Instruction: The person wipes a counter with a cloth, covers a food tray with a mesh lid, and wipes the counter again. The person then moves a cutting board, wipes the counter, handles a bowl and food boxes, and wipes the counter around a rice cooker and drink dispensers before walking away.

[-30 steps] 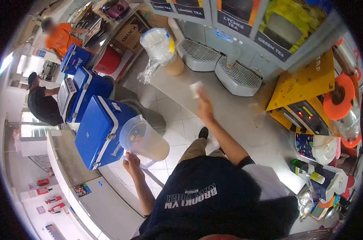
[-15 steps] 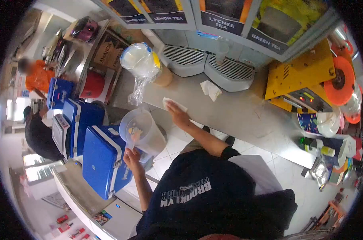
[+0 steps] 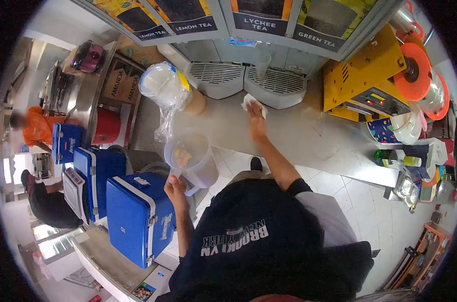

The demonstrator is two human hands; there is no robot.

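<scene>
My left hand (image 3: 176, 192) is closed round the handle of a translucent plastic pitcher (image 3: 201, 156), which has some light brown bits in it. The pitcher is tilted beside the edge of the steel counter (image 3: 294, 146). On that counter my right hand (image 3: 257, 117) presses a crumpled white paper tissue (image 3: 248, 101), its fingers over the paper. The tissue lies just in front of the right-hand drip tray (image 3: 276, 88). A plastic-wrapped tub (image 3: 160, 83) and a tan container (image 3: 194, 104) stand to the left of my right hand.
A tea dispenser (image 3: 258, 24) with a clear cup (image 3: 263, 60) stands behind the counter. On the right is a yellow sealing machine (image 3: 362, 75). Blue cooler boxes (image 3: 130, 216) line the left. Two people are farther left, one in an orange shirt (image 3: 39, 126).
My right hand has slid right along the counter to where a second tissue lay; only one bunch of white paper shows there now. The pitcher has shifted slightly right with my left hand.
</scene>
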